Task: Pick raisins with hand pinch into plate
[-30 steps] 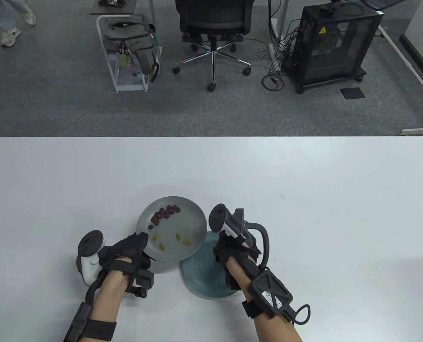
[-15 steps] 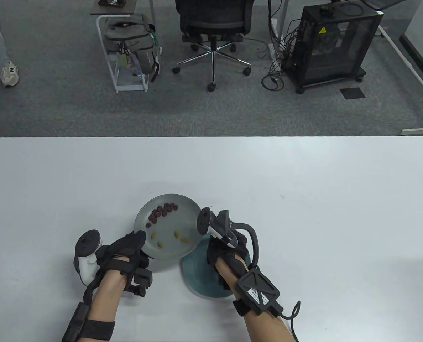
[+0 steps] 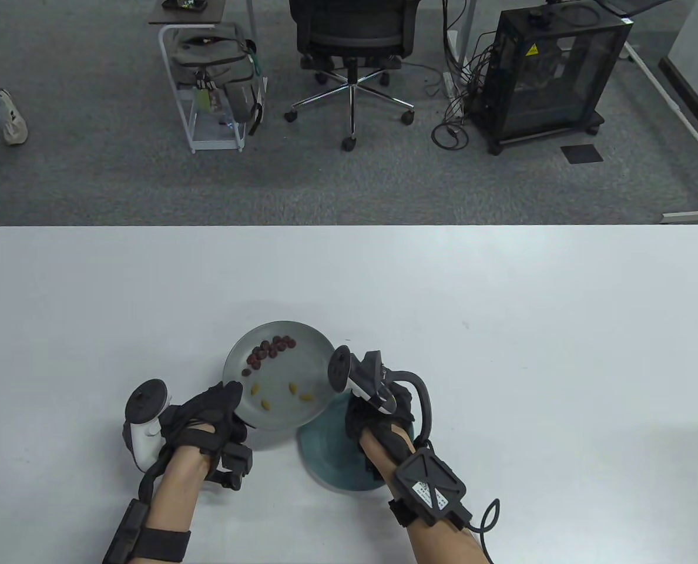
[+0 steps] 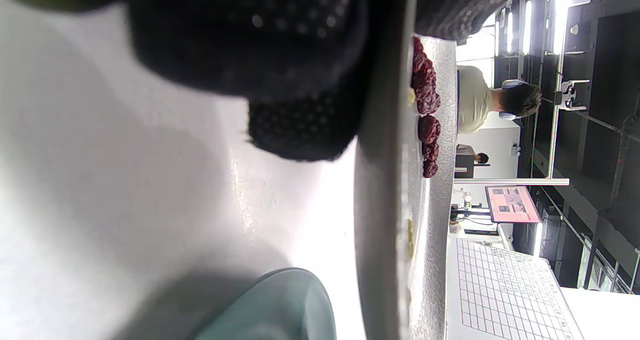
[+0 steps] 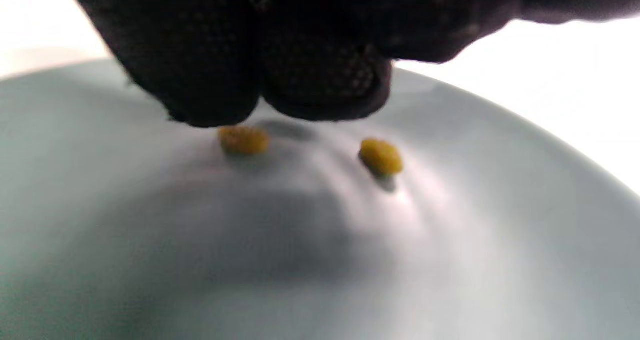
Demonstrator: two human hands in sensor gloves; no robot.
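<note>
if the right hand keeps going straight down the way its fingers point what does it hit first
Most likely the teal plate just under the fingertips. Two yellow raisins already lie there, one right below the fingers, so it may meet that raisin first; the blur hides the remaining gap.

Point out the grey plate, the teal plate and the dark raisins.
grey plate (image 3: 314, 358): table view, bare inner surface.
teal plate (image 3: 325, 455): table view, exposed left part.
dark raisins (image 3: 269, 351): table view, middle of the cluster.

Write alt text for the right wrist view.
Black-gloved fingertips of the right hand hang just above a teal plate, directly over one of two yellow raisins lying on it. The other raisin sits to its right.
</note>
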